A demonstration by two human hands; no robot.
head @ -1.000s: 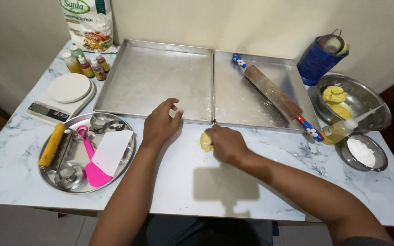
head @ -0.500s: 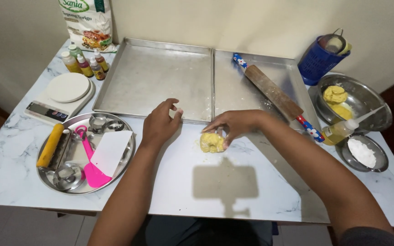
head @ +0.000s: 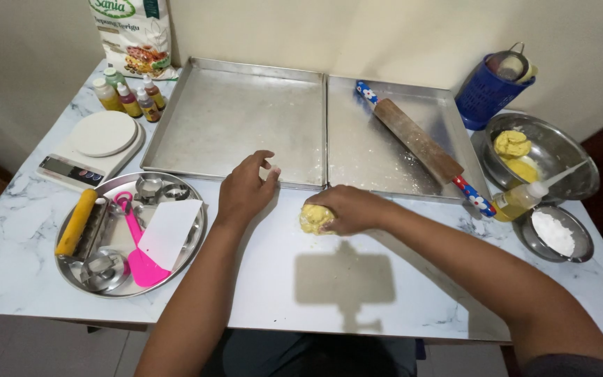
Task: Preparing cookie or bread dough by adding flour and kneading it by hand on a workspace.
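Note:
A lump of yellow dough [head: 313,218] lies on the white marble table [head: 357,293], just in front of the two metal baking trays. My right hand [head: 352,208] covers its right side, fingers curled over it and pressing it to the table. My left hand [head: 246,188] rests on the table a little to the left, fingers loosely bent near the front rim of the left tray [head: 239,122]. A small white bit sits between its thumb and fingertips; I cannot tell what it is.
A wooden rolling pin [head: 419,143] lies in the right tray [head: 385,150]. At the right stand a steel bowl with more dough [head: 535,157], a flour bowl [head: 554,234] and an oil bottle [head: 518,201]. At the left are a round tool tray [head: 130,234], a kitchen scale [head: 92,150] and colouring bottles [head: 128,98].
My right hand has rolled the dough a little to the left and settled over it again. My left hand has stayed in place.

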